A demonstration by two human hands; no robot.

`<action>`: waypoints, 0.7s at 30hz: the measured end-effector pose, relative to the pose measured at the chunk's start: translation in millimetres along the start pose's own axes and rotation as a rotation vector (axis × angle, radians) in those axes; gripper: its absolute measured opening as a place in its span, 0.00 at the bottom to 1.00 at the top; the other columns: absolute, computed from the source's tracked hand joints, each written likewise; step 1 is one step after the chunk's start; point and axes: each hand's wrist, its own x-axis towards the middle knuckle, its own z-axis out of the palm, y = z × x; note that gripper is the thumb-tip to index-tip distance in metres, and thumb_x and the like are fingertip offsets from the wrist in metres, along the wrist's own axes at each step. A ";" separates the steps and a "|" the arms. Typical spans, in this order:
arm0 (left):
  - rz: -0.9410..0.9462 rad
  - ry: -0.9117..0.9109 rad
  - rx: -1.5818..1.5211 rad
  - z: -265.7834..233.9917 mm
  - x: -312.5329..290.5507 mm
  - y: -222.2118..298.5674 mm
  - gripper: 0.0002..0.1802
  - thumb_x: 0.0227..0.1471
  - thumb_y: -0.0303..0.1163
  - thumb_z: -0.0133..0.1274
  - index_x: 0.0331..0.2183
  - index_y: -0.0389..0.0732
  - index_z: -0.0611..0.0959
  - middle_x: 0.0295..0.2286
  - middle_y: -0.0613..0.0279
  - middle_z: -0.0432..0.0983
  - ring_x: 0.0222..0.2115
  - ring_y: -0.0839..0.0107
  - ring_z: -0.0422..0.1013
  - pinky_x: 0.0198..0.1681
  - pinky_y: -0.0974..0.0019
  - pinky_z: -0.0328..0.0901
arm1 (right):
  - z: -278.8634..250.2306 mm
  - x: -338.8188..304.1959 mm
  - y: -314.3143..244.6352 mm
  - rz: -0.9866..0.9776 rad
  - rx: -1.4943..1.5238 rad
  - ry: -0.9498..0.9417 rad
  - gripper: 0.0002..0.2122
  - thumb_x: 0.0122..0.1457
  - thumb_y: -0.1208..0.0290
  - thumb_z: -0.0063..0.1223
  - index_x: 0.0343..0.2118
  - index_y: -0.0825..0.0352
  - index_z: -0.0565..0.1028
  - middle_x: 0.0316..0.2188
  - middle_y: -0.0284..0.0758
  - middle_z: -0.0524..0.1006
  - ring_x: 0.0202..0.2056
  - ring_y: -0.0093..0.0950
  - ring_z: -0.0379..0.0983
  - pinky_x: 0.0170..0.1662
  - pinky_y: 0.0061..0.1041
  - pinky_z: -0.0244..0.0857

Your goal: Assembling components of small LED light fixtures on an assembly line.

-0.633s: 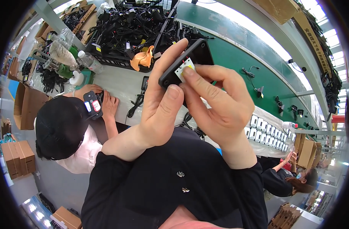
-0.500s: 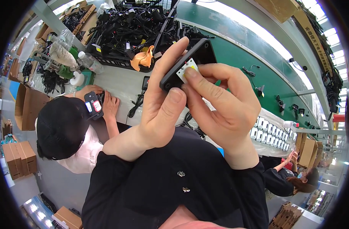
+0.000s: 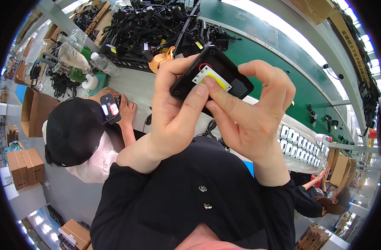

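A shallow black plastic housing is held up at chest height, its hollow side turned toward me. Inside lies a small white LED board with a yellow strip and a red wire at its upper end. My left hand grips the housing's left end, fingers behind and thumb on the near side by the board. With its thumb, my right hand presses on the board. Its index finger reaches to the housing's right corner, and its other fingers are curled at the near edge, partly hidden.
Behind the housing stands a black crate of tangled cables, with an orange cloth on its edge. A co-worker in a black cap works at left. White units line the bench at right, near another person. Beyond runs a green bench surface.
The housing has tilted so its inside faces me more, showing the board's yellow strip and red wire. My right index finger has straightened out toward the right corner.
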 end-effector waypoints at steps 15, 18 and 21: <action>-0.073 -0.148 0.231 -1.5 11.5 -2.5 0.22 0.50 0.19 0.47 0.49 0.33 0.67 0.45 0.53 0.69 0.45 0.69 0.67 0.50 0.68 0.60 | 16.9 -16.8 21.4 0.614 0.901 -0.050 0.15 0.46 0.78 0.60 0.39 0.69 0.75 0.38 0.36 0.72 0.39 0.27 0.70 0.40 0.23 0.65; 0.117 -0.269 0.609 -10.5 21.4 -6.4 0.22 0.44 0.19 0.53 0.45 0.38 0.75 0.37 0.57 0.74 0.37 0.68 0.71 0.39 0.70 0.65 | 4.0 -18.5 23.9 0.649 0.797 -0.215 0.15 0.44 0.77 0.61 0.37 0.68 0.76 0.37 0.37 0.72 0.37 0.28 0.70 0.38 0.23 0.65; 0.222 -0.356 0.702 -6.9 22.6 -12.6 0.17 0.43 0.19 0.54 0.40 0.39 0.78 0.30 0.58 0.73 0.29 0.64 0.70 0.31 0.67 0.65 | 0.3 -32.0 28.5 0.647 0.688 -0.198 0.15 0.41 0.77 0.63 0.37 0.66 0.78 0.30 0.35 0.73 0.33 0.28 0.71 0.35 0.23 0.65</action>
